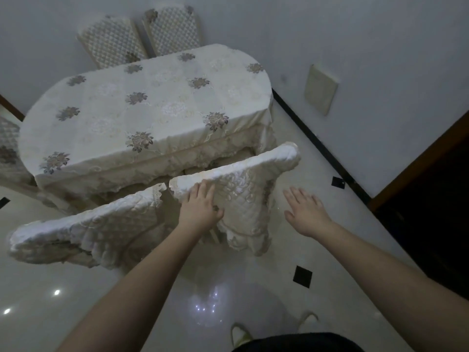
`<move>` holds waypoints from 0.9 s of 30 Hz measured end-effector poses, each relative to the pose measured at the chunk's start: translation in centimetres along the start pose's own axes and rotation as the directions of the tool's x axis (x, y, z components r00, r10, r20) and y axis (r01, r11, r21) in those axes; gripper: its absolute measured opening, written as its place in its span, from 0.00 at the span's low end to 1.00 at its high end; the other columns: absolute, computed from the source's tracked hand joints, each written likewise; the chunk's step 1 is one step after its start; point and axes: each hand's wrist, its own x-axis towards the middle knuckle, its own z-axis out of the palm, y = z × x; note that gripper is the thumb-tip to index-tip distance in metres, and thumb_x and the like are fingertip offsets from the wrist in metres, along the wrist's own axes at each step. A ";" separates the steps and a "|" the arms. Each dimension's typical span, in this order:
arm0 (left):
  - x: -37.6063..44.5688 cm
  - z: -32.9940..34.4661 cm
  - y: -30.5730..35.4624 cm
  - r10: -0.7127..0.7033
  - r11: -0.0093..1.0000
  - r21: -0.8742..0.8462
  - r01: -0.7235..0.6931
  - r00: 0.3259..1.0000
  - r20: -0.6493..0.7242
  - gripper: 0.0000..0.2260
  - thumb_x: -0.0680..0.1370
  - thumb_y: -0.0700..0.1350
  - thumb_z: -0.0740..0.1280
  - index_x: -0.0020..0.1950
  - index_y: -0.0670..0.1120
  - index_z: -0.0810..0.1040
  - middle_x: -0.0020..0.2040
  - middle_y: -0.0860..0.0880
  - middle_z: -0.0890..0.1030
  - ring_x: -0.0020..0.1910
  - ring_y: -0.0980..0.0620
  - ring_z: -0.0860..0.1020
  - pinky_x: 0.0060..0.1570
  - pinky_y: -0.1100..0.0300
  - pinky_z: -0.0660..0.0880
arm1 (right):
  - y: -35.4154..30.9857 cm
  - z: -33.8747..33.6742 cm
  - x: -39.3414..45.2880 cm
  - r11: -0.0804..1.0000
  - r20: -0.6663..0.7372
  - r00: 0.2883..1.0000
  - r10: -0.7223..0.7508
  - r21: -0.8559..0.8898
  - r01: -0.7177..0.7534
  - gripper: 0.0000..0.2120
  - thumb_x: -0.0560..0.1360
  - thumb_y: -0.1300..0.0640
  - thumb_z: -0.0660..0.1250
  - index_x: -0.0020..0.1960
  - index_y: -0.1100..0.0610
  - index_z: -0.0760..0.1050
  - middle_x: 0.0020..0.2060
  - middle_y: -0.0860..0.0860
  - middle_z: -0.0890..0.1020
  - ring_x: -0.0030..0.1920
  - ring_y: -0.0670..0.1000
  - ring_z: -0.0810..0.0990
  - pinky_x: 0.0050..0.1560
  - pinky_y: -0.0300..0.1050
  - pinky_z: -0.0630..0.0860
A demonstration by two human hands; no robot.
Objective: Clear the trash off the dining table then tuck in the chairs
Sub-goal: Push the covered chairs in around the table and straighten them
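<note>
The oval dining table (152, 107) wears a cream cloth with grey flower motifs, and its top is bare. Two chairs in quilted cream covers stand at its near side. My left hand (199, 208) rests flat with straight fingers on the back of the right chair (243, 184), near its top left corner. My right hand (304, 212) hovers with spread fingers above the floor to the right of that chair, touching nothing. The left chair (83, 235) stands beside it, its back close to the table's skirt.
Two more covered chairs (142, 34) stand at the table's far side against the wall, and another (10, 148) at the left end. The glossy tiled floor (228, 295) lies below me. A dark doorway (431, 199) is at the right.
</note>
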 end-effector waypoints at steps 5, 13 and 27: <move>-1.5 -0.4 5.3 0.187 0.982 0.023 -0.186 0.974 -0.125 0.33 0.76 0.64 0.50 0.79 0.53 0.53 0.78 0.48 0.58 0.77 0.47 0.58 0.72 0.47 0.60 | 4.4 -0.8 -3.3 0.999 -0.104 0.994 0.041 0.029 -0.038 0.28 0.82 0.44 0.48 0.79 0.49 0.44 0.78 0.49 0.49 0.78 0.51 0.46 0.75 0.53 0.44; -0.4 -2.2 18.3 0.375 0.927 0.071 -0.369 0.896 -0.239 0.27 0.76 0.60 0.56 0.72 0.52 0.70 0.71 0.47 0.71 0.71 0.47 0.68 0.68 0.47 0.66 | 13.3 -2.8 -9.2 0.995 -0.259 0.962 0.089 0.067 -0.074 0.27 0.81 0.43 0.46 0.79 0.47 0.48 0.78 0.48 0.54 0.77 0.51 0.48 0.75 0.51 0.45; 4.2 -5.0 34.3 0.399 0.914 0.023 -0.405 0.889 -0.226 0.28 0.76 0.62 0.54 0.73 0.52 0.69 0.70 0.49 0.73 0.71 0.48 0.69 0.67 0.43 0.67 | 28.4 -6.0 -11.5 0.967 -0.186 0.957 0.222 0.171 -0.191 0.28 0.81 0.41 0.46 0.78 0.44 0.43 0.78 0.46 0.50 0.77 0.49 0.47 0.74 0.52 0.42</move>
